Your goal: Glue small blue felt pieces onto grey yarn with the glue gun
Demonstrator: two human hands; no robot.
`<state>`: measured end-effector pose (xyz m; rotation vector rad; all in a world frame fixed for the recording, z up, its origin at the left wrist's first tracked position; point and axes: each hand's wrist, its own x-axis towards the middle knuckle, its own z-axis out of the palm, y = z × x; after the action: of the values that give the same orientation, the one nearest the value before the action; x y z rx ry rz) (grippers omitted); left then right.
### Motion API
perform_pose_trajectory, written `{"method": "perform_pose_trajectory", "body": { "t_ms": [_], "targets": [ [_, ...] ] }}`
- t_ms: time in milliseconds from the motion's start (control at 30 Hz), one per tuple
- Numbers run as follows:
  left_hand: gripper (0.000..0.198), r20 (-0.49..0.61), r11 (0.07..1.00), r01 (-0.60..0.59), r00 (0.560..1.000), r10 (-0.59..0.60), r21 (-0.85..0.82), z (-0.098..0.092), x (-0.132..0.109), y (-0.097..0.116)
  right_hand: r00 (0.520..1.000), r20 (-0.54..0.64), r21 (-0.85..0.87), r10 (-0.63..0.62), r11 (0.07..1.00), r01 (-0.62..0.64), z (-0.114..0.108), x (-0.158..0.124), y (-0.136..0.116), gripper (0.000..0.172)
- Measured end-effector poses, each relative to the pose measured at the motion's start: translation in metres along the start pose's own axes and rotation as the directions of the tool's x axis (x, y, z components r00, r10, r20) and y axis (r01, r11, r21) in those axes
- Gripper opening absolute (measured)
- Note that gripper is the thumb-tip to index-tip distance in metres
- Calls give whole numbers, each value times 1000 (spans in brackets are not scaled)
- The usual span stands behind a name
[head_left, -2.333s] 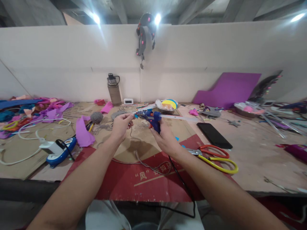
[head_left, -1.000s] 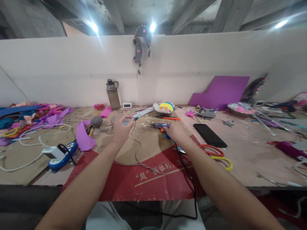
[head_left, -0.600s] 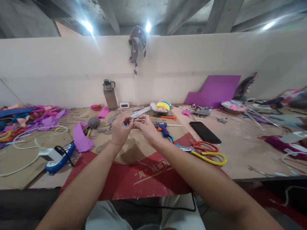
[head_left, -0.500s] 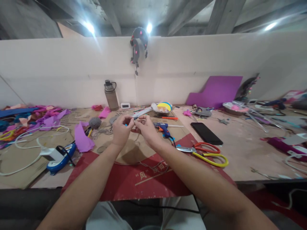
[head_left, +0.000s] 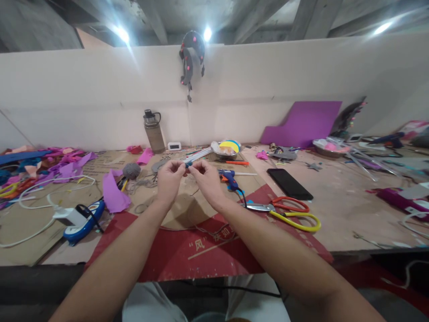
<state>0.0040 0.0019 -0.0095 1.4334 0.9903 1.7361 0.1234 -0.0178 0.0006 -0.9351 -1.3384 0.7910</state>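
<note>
Both hands meet above the middle of the cardboard. Between their fingertips is a small dark-blue piece, too small to name, perhaps felt or paper. My left hand pinches its left side, and my right hand pinches its right side. Just right of my right hand lies a blue glue gun with an orange trigger and a white stick at its back. Thin grey cord trails over the cardboard below the hands. Scissors with one red and one yellow handle lie beside my right forearm.
A black phone lies right of the glue gun. Behind stand a bottle and a bowl of scraps. To the left are a grey yarn ball, purple felt and a blue power strip. A purple sheet leans on the wall.
The blue piece now shows between the fingertips, where it was mostly hidden before. My right hand has turned slightly and both hands stay close together. The view has shifted a little.
</note>
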Motion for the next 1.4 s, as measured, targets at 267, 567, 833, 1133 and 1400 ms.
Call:
{"method": "perform_pose_trajectory", "body": {
  "t_ms": [267, 567, 833, 1133, 1400],
  "targets": [
    [10, 2, 1000, -19, 1000, 19, 5, 3, -1, 2, 1000, -24, -8, 14, 1000, -15, -2, 0, -5, 20],
    [11, -4, 1000, 1, 1000, -1, 6, 3, -2, 0, 999, -49, -16, -23, 1000, 22, -2, 0, 1, 14],
    [10, -9, 1000, -7, 1000, 7, -15, 6, -4, 3, 999, -28, -18, 19, 1000, -20, -2, -2, -8, 14],
    [10, 18, 999, -6, 1000, 7, -40, 7, -6, 5, 998, -53, -38, 25, 999, -27, -3, 0, -7, 15],
    [9, 64, 991, 20, 998, -11, -133, 8, -5, 6, 996, -84, -40, -1, 999, -2, -4, 0, -4, 14]
  ]
}}
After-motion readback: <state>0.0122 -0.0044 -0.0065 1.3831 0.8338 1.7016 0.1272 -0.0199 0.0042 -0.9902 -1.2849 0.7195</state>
